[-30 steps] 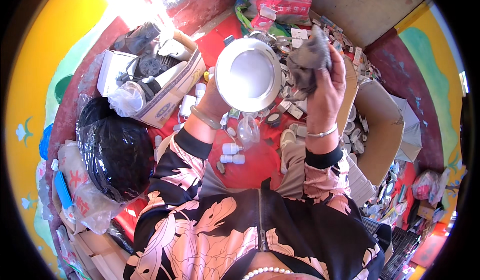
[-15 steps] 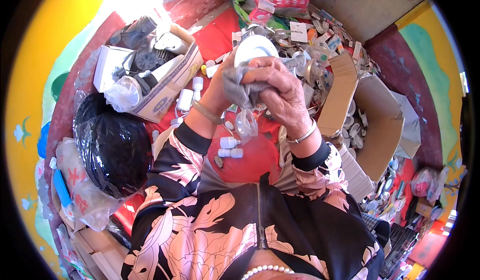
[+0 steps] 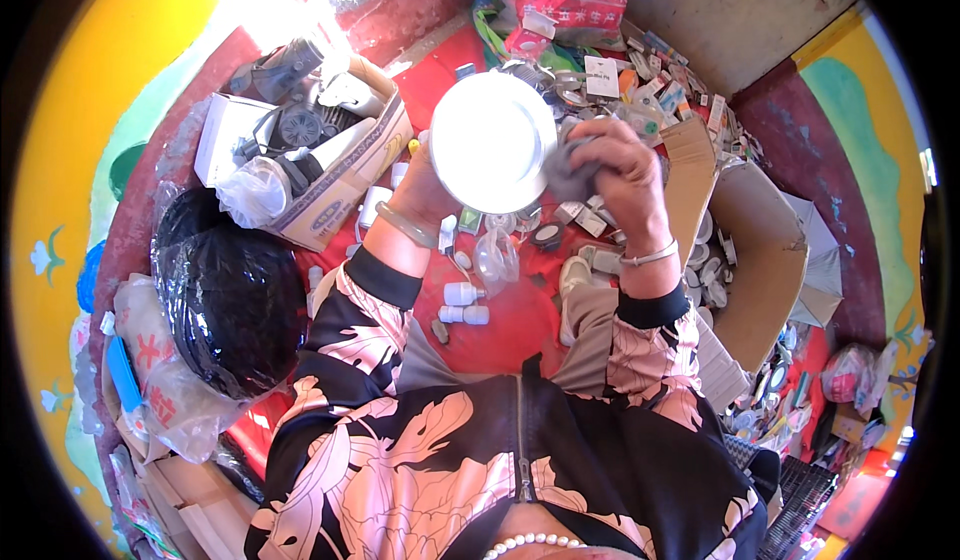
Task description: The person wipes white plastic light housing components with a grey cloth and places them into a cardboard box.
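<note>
As head view shows, left hand [image 3: 425, 192] holds round white downlight [image 3: 493, 142] by its lower-left edge, raised above red sheet [image 3: 500, 345] | right hand [image 3: 632, 175] clutches grey rag [image 3: 572, 160] just beside it | likely light, stiff, slick, fragile-faced; best held by outer rim.

Harsh upper-left glare, overexposed white disc [image 3: 493, 142]
</note>
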Motion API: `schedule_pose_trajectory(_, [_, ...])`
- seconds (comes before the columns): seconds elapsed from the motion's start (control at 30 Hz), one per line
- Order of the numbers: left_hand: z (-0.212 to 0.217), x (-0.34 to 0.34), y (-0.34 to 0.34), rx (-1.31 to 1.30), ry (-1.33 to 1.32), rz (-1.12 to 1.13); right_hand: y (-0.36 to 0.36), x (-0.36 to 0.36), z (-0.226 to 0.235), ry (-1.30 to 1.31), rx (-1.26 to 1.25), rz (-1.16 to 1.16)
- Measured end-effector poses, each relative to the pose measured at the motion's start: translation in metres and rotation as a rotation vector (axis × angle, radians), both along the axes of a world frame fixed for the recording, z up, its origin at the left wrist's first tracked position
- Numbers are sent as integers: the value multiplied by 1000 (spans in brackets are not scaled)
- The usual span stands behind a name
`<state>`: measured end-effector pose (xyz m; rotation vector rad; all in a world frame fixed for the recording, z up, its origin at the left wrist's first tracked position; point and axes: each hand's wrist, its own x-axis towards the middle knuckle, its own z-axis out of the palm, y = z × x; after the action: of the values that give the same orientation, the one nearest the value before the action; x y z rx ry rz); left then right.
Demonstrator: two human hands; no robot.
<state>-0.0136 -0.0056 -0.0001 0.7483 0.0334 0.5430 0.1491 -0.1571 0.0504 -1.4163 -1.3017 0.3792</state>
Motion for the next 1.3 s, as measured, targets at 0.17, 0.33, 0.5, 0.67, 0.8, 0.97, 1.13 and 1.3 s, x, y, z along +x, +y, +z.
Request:
schedule_pose_trajectory(0.17, [-6,1,4,-29,-108,16,-7,32,-9,-162,31,-317])
schedule_pose_trajectory(0.33, [-6,-7,15,-286,-216,-160,-18,39,5,429,-72,-24])
schedule_pose_trajectory(0.5, [-7,-7,12,-260,-185,-148,-16,45,-3,194,-178,-79])
schedule_pose_trajectory(0.67, [-4,-8,10,-161,-118,-60,-21,50,-1,239,-111,-83])
schedule_pose_trajectory(0.8, [-4,-8,10,-217,-130,-120,-22,46,0,338,-39,-138])
schedule_pose_trajectory(0.97, [-14,-9,10,-175,-10,-71,-16,52,-12,-44,-7,-363])
schedule_pose_trajectory(1.13, [-17,-9,6,-156,28,-107,-13,39,-2,-304,77,-584])
schedule_pose_trajectory(1.3, [3,-3,-8,143,73,-108,-9,31,12,625,329,-363])
